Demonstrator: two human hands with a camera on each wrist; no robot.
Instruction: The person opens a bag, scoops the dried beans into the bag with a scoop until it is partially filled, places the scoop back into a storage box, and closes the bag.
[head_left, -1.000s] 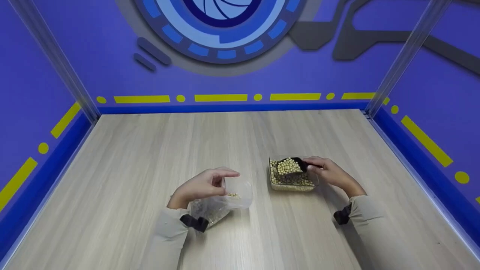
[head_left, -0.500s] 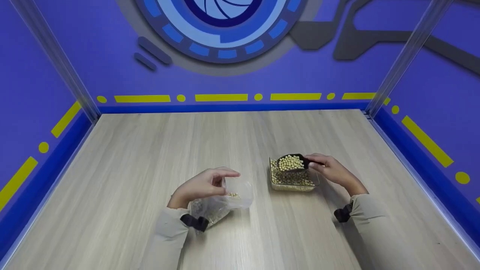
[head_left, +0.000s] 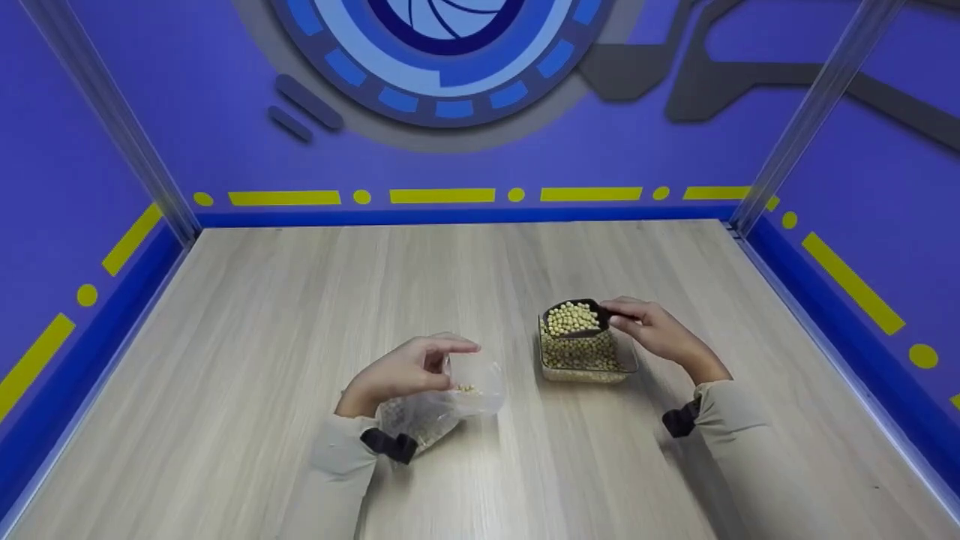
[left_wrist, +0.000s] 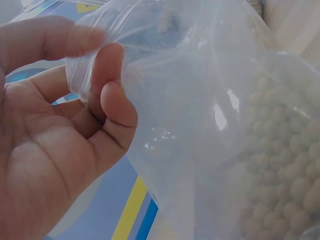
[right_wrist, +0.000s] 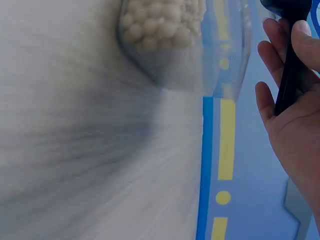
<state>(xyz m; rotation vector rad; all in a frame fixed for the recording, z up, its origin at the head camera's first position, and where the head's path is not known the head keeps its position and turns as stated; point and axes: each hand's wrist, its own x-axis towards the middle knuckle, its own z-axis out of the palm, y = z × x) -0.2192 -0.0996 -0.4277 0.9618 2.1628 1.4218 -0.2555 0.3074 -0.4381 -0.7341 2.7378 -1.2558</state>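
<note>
A clear plastic bag [head_left: 420, 421] partly filled with round pale-yellow beans [left_wrist: 285, 175] stands on the table, its mouth spread wide. My left hand [head_left: 409, 369] grips the bag's rim, with the plastic between thumb and curled fingers in the left wrist view. In my right hand [head_left: 660, 334] is the handle of a black scoop [head_left: 602, 315], heaped with the same beans. The scoop is raised over a clear rectangular container [head_left: 589, 375] that holds more beans. From the right wrist view, the handle [right_wrist: 287, 80] lies across my palm under the thumb.
The wood-grain table [head_left: 300, 300] has blue-purple panels with yellow marks around its back and sides. A gap of bare tabletop separates the bag from the container. Black straps [head_left: 388, 445] circle both wrists over light sleeves.
My right hand has lifted the loaded scoop slightly up and away from the beans in the container, then a little to the left. My left hand and the bag stay in place.
</note>
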